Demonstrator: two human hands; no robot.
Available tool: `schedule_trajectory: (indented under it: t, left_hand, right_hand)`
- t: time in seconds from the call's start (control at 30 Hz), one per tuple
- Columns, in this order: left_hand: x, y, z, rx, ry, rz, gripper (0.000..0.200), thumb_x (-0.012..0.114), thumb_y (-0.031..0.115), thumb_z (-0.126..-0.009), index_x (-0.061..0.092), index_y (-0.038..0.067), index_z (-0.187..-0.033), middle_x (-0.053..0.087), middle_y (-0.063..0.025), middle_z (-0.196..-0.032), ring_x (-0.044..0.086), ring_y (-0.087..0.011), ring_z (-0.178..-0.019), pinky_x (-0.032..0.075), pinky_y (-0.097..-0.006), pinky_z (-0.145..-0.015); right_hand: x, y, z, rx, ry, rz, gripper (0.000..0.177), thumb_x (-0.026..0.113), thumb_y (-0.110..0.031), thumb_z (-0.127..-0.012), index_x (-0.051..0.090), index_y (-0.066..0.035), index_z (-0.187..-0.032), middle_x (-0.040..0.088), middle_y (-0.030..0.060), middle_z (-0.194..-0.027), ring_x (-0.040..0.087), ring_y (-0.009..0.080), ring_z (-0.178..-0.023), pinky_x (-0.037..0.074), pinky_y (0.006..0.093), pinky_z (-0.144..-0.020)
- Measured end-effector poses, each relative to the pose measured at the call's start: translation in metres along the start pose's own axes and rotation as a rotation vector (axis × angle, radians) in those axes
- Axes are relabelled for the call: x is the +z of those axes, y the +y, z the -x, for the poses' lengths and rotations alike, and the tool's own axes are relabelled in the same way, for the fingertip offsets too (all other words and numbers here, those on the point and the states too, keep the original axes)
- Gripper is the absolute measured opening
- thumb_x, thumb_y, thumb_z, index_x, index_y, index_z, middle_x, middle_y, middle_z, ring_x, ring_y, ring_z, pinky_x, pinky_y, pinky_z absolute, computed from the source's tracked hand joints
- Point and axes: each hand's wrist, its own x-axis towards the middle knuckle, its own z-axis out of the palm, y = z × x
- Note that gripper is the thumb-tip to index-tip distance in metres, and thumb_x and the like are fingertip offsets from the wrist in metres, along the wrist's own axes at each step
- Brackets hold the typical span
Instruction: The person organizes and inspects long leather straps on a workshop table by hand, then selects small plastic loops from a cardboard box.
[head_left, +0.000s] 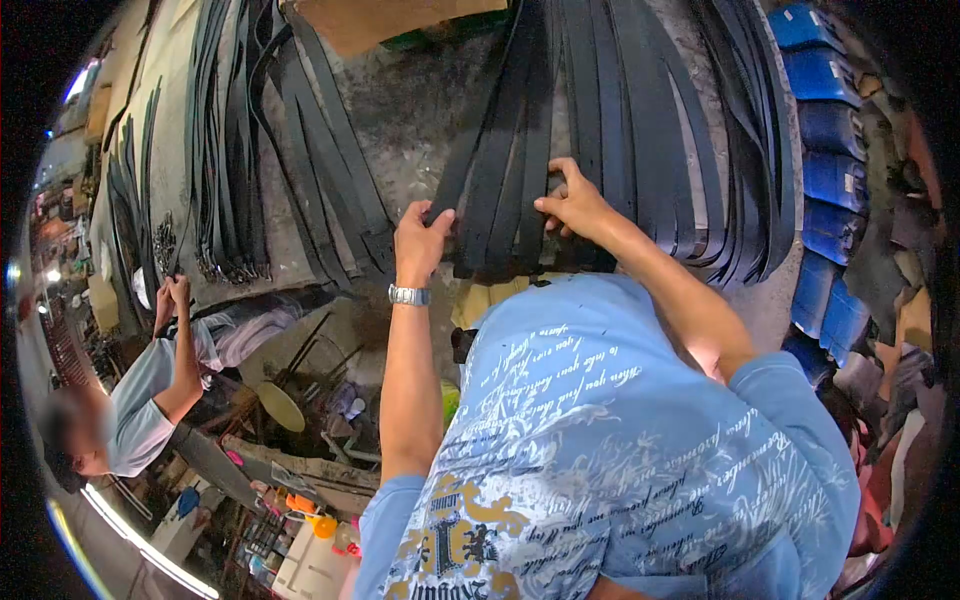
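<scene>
Both my hands are on the fan of black straps (590, 90) spread over the grey surface (420, 110) in front of me. My left hand (420, 240) is closed over the near end of the leftmost straps, fingers curled over their edge. My right hand (575, 200) is closed too, thumb and bent fingers pinching a strap near the middle of the fan. The straps lie side by side, running from my hands to the far edge of the scene, with the outer ones on the right curving away. A metal wristwatch (409, 295) sits on my left wrist, and my blue printed shirt (620, 450) fills the near part of the view. To the left, apart from my fan, a second bundle of straps (240, 140) lies on the same surface, its near ends carrying metal buckles (225, 268). Further left a co-worker in a light shirt has a hand (176, 295) raised just beside that bundle. On the far right a row of blue blocks (825, 130) runs along the surface's edge, and a brown cardboard sheet (390, 20) lies at the far side.
</scene>
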Motion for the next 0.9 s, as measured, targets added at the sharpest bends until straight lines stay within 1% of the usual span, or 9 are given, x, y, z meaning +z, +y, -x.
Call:
schedule_trajectory:
  t: [0.1, 0.2, 0.33, 0.37, 0.47, 0.67, 0.77, 0.87, 0.9]
  left_hand:
    - [-0.001, -0.004, 0.008, 0.08, 0.107, -0.126, 0.034, 0.073, 0.019, -0.083, 0.061, -0.001, -0.108, 0.068, -0.0152, -0.1, 0.065, -0.0262, -0.088, 0.049, -0.0382, -0.077]
    - [0.005, 0.002, 0.02, 0.324, 0.424, -0.503, 0.034, 0.072, 0.02, -0.083, 0.062, 0.002, -0.109, 0.063, -0.0154, -0.108, 0.059, -0.0315, -0.103, 0.046, -0.0436, -0.085]
    - [0.024, 0.023, 0.034, 0.426, 0.375, -0.458, 0.036, 0.073, 0.023, -0.081, 0.062, 0.006, -0.11, 0.058, -0.0154, -0.112, 0.055, -0.0351, -0.107, 0.045, -0.0459, -0.085]
    - [0.029, 0.028, 0.036, 0.385, 0.34, -0.422, 0.036, 0.074, 0.024, -0.08, 0.062, 0.006, -0.11, 0.058, -0.0152, -0.113, 0.055, -0.0353, -0.107, 0.045, -0.0457, -0.085]
    - [0.043, 0.024, 0.033, 0.4, 0.311, -0.432, 0.038, 0.075, 0.024, -0.079, 0.062, 0.008, -0.111, 0.058, -0.0139, -0.111, 0.055, -0.035, -0.105, 0.045, -0.0462, -0.085]
    - [0.033, 0.02, 0.03, 0.425, 0.234, -0.419, 0.039, 0.075, 0.021, -0.081, 0.061, 0.003, -0.113, 0.058, -0.0179, -0.106, 0.056, -0.0358, -0.099, 0.047, -0.0453, -0.085]
    - [0.034, 0.015, 0.021, 0.231, 0.275, 0.035, 0.042, 0.074, 0.018, -0.081, 0.058, 0.004, -0.117, 0.055, -0.0161, -0.109, 0.054, -0.0355, -0.103, 0.045, -0.0458, -0.085]
    - [0.029, -0.003, 0.001, 0.37, 0.342, -0.34, 0.043, 0.076, 0.017, -0.079, 0.056, 0.002, -0.114, 0.054, -0.0178, -0.111, 0.055, -0.0367, -0.101, 0.045, -0.0448, -0.085]
    - [0.026, 0.004, -0.001, 0.336, 0.323, -0.367, 0.04, 0.075, 0.016, -0.079, 0.056, 0.002, -0.11, 0.055, -0.018, -0.11, 0.055, -0.0372, -0.102, 0.045, -0.0445, -0.085]
  right_hand:
    - [-0.005, -0.001, -0.004, 0.008, -0.047, -0.036, 0.058, 0.064, -0.015, -0.092, 0.03, -0.005, -0.138, 0.062, 0.0107, -0.087, 0.066, 0.0168, -0.071, 0.051, 0.03, -0.056]
    - [-0.005, 0.0, -0.003, 0.025, -0.046, -0.065, 0.057, 0.064, -0.014, -0.092, 0.03, -0.005, -0.137, 0.063, 0.0123, -0.087, 0.067, 0.0182, -0.069, 0.052, 0.0316, -0.053]
    - [-0.004, 0.005, -0.007, 0.019, -0.021, -0.075, 0.058, 0.066, -0.011, -0.089, 0.032, -0.004, -0.134, 0.066, 0.0156, -0.089, 0.068, 0.0199, -0.065, 0.052, 0.0337, -0.048]
    - [-0.003, 0.004, -0.007, 0.021, -0.017, -0.068, 0.057, 0.066, -0.011, -0.088, 0.032, -0.004, -0.134, 0.067, 0.0159, -0.089, 0.069, 0.0201, -0.065, 0.052, 0.0338, -0.048]
    - [-0.003, -0.002, -0.004, 0.05, -0.033, -0.035, 0.057, 0.065, -0.016, -0.092, 0.031, -0.005, -0.136, 0.065, 0.0134, -0.087, 0.067, 0.0176, -0.07, 0.051, 0.0309, -0.054]
    - [0.003, -0.006, -0.001, 0.039, 0.031, -0.013, 0.055, 0.066, -0.016, -0.09, 0.034, -0.005, -0.134, 0.065, 0.0123, -0.085, 0.066, 0.0163, -0.068, 0.05, 0.0299, -0.053]
    - [0.004, -0.003, -0.001, 0.013, 0.046, -0.005, 0.052, 0.065, -0.016, -0.091, 0.035, -0.005, -0.132, 0.064, 0.011, -0.082, 0.065, 0.0156, -0.065, 0.049, 0.0295, -0.052]
    - [0.006, -0.005, 0.001, 0.04, 0.066, 0.031, 0.047, 0.064, -0.016, -0.091, 0.037, -0.005, -0.128, 0.062, 0.0094, -0.078, 0.062, 0.0144, -0.062, 0.05, 0.0298, -0.052]
    - [0.009, -0.002, 0.0, 0.02, 0.089, 0.058, 0.044, 0.064, -0.016, -0.092, 0.038, -0.004, -0.125, 0.06, 0.0092, -0.075, 0.061, 0.0149, -0.059, 0.048, 0.0295, -0.051]
